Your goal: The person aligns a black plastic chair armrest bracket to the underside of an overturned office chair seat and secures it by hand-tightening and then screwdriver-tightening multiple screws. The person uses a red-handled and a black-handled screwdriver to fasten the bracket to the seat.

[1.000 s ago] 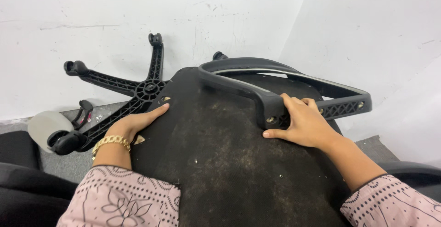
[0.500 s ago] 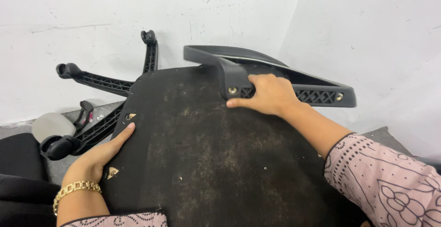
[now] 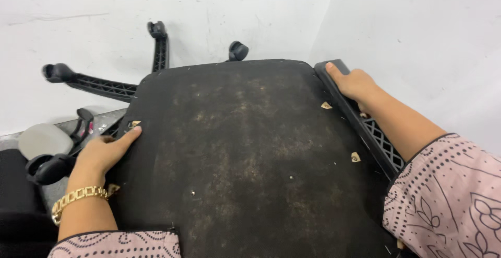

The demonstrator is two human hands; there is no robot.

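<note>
Gripping the left edge of the upturned chair seat (image 3: 245, 159), the left hand (image 3: 107, 151) lies with its thumb flat on the dusty black underside and its fingers curled out of sight round the rim; a gold chain bracelet (image 3: 78, 198) circles the wrist above a pink patterned sleeve (image 3: 117, 245). Just beyond that hand, at the far left, a pale grey rounded part (image 3: 44, 140) rests on the floor beside a black castor (image 3: 49, 166). Behind the seat, the black star base (image 3: 104, 86) spreads its ribbed legs against the white wall (image 3: 209, 7), each leg tipped with a castor. The seat's underside fills the middle of the view, its fabric mottled with brownish dust and showing small tan tears near both edges. On the right, the right hand (image 3: 355, 83) is laid palm-down over the black armrest (image 3: 365, 122) that runs along the seat's right edge, fingers together and reaching toward its far end; whether they wrap under it cannot be told. A lattice-patterned stretch of that armrest shows below the forearm.
</note>
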